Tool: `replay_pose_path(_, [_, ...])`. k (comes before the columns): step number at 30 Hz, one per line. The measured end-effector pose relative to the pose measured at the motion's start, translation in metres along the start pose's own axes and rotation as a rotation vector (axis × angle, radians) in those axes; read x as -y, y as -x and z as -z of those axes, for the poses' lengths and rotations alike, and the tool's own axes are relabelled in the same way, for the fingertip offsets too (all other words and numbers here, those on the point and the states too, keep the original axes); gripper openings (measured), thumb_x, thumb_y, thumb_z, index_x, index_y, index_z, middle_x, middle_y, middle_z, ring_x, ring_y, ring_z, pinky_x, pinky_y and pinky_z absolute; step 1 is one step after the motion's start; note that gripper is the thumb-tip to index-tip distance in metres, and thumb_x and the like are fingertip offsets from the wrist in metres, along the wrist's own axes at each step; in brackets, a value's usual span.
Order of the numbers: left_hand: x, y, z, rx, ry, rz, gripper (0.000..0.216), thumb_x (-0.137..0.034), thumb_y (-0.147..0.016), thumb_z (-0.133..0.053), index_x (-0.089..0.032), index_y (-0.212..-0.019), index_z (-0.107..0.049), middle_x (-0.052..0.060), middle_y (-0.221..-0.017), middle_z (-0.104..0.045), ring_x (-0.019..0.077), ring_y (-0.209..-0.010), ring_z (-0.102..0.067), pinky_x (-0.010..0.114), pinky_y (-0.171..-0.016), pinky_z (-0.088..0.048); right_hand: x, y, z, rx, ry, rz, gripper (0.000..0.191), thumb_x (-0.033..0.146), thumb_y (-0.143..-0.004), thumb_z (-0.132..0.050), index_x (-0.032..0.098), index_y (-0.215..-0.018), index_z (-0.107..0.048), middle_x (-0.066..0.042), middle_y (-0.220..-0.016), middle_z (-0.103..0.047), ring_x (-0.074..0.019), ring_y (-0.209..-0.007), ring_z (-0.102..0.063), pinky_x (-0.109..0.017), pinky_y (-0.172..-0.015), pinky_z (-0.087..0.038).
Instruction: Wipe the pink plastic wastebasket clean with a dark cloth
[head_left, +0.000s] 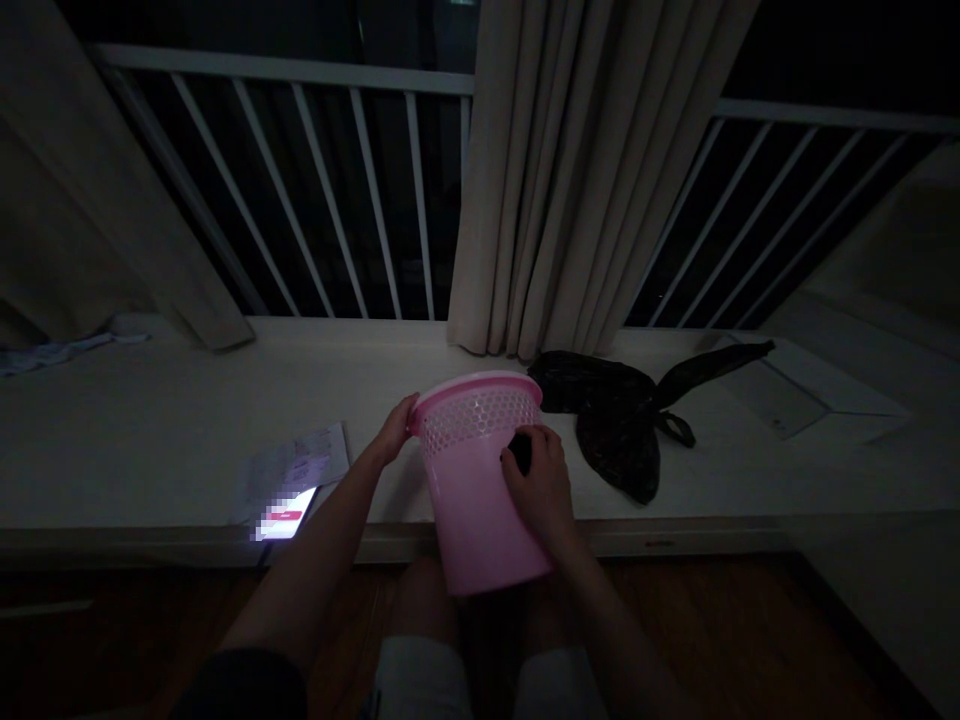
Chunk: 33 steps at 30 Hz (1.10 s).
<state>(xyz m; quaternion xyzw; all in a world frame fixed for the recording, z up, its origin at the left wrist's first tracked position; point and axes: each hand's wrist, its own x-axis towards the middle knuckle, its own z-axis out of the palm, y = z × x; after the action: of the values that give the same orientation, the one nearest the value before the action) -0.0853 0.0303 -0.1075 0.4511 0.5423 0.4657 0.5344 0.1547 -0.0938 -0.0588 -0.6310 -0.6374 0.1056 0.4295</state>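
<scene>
A pink plastic wastebasket (484, 500) with a honeycomb mesh band below its rim stands tilted above my knees, in front of the white ledge. My left hand (395, 430) is closed round the left side of its rim. My right hand (541, 480) lies against the front wall of the basket, fingers curled round a small black thing (519, 453) whose kind the dark hides. Just right of the rim, a black plastic bag (619, 430) rests on the ledge, knotted, with loose ends sticking out. The inside of the basket is out of sight.
On the white ledge (187, 430), a paper sheet (300, 460) and a lit phone (289, 515) lie at the left. A pale box-like thing (817, 390) sits at the right. Beige curtains (547, 200) hang before a white window railing (300, 75).
</scene>
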Motion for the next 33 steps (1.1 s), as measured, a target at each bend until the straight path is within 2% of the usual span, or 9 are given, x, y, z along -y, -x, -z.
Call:
replay_pose_path(3, [0.002,0.004,0.006,-0.033,0.035,-0.024,0.034,-0.05,-0.074,-0.05,-0.02,-0.086,-0.058,0.0,-0.08,-0.063,0.0168,-0.079,-0.058,0.03,-0.071,-0.048,-0.006,-0.001,0.001,-0.011,-0.016,-0.01,0.029,0.032,-0.082,-0.053,0.02,-0.109,-0.056,-0.013,-0.117,-0.051,-0.0274,-0.114,-0.051,-0.048,-0.098,-0.044])
replay_pose_path(6, [0.003,0.003,0.019,0.02,0.044,-0.016,0.029,-0.031,-0.068,-0.048,-0.019,-0.091,-0.061,0.003,-0.088,-0.067,0.0184,-0.084,-0.062,0.034,-0.077,-0.05,-0.009,-0.002,0.002,-0.009,-0.023,-0.011,0.03,0.032,-0.083,-0.052,0.021,-0.11,-0.055,-0.012,-0.118,-0.05,-0.0274,-0.114,-0.05,-0.049,-0.099,-0.043])
replay_pose_path(10, [0.01,-0.008,0.03,0.12,-0.267,-0.079,0.047,-0.014,-0.053,-0.048,-0.018,-0.097,-0.062,0.005,-0.097,-0.071,0.0205,-0.089,-0.065,0.037,-0.084,-0.05,-0.01,-0.001,0.002,-0.022,-0.019,-0.006,0.031,0.033,-0.083,-0.052,0.02,-0.11,-0.055,-0.013,-0.118,-0.051,-0.0275,-0.113,-0.051,-0.049,-0.099,-0.043])
replay_pose_path(14, [0.025,-0.017,0.024,0.149,-0.526,-0.192,0.039,-0.016,-0.057,-0.053,-0.016,-0.095,-0.063,0.006,-0.1,-0.072,0.022,-0.091,-0.066,0.036,-0.086,-0.051,-0.012,-0.001,0.001,-0.03,-0.02,-0.012,0.03,0.033,-0.082,-0.052,0.02,-0.11,-0.056,-0.013,-0.117,-0.052,-0.0272,-0.112,-0.052,-0.048,-0.097,-0.045])
replay_pose_path(19, [0.033,-0.02,0.015,0.067,-0.823,-0.198,0.033,-0.024,-0.067,-0.057,-0.014,-0.098,-0.067,0.008,-0.104,-0.073,0.0241,-0.094,-0.066,0.033,-0.084,-0.051,-0.015,-0.002,0.002,-0.042,-0.032,-0.006,0.029,0.033,-0.083,-0.052,0.021,-0.11,-0.055,-0.012,-0.115,-0.052,-0.0265,-0.112,-0.052,-0.047,-0.098,-0.044])
replay_pose_path(27, [0.022,-0.02,0.01,0.028,-0.996,-0.147,0.023,-0.022,-0.074,-0.053,-0.015,-0.081,-0.074,0.01,-0.093,-0.075,0.0273,-0.09,-0.067,0.03,-0.078,-0.048,-0.014,-0.001,0.003,-0.04,-0.034,-0.035,0.029,0.034,-0.083,-0.051,0.021,-0.11,-0.054,-0.012,-0.116,-0.052,-0.0267,-0.111,-0.052,-0.048,-0.097,-0.045])
replay_pose_path(33, [0.019,-0.016,0.002,-0.039,-1.061,-0.124,0.023,-0.023,-0.076,-0.053,-0.016,-0.082,-0.074,0.014,-0.095,-0.074,0.0301,-0.092,-0.067,0.031,-0.076,-0.047,-0.013,-0.001,0.003,-0.038,-0.037,-0.032,0.029,0.033,-0.083,-0.051,0.02,-0.109,-0.054,-0.012,-0.117,-0.051,-0.0267,-0.112,-0.051,-0.048,-0.098,-0.044])
